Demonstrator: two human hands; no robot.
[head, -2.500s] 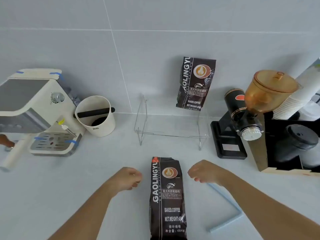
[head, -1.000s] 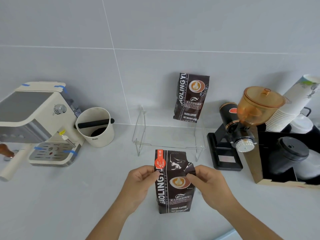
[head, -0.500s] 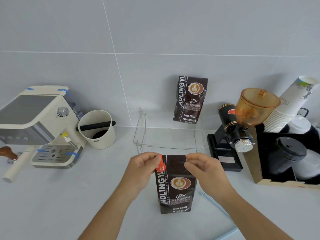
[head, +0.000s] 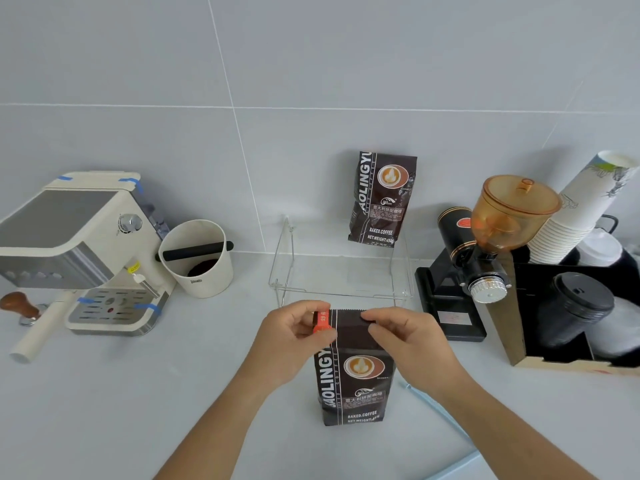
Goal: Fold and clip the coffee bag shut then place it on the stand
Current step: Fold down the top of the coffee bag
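Note:
A dark brown coffee bag (head: 353, 379) stands upright on the counter in front of me. My left hand (head: 294, 336) pinches its top left corner, where an orange label shows. My right hand (head: 405, 337) pinches the top right corner. The bag's top edge is flat and stretched between both hands. Just behind it stands a clear acrylic stand (head: 341, 268), with a second, identical coffee bag (head: 381, 199) on its back right part, leaning against the wall. A long pale blue clip (head: 446, 422) lies on the counter to the right, partly hidden by my right forearm.
A cream espresso machine (head: 83, 251) and a white knock box (head: 197, 258) sit at the left, with a wooden-handled tamper (head: 19, 306) at the far left. A black grinder with an amber hopper (head: 485, 244), stacked paper cups (head: 581, 209) and a black lid holder (head: 581, 306) stand at the right.
The bag lay flat between my hands; both hands took it and stood it upright. The crumpled top has since been smoothed flat and straight between my fingers.

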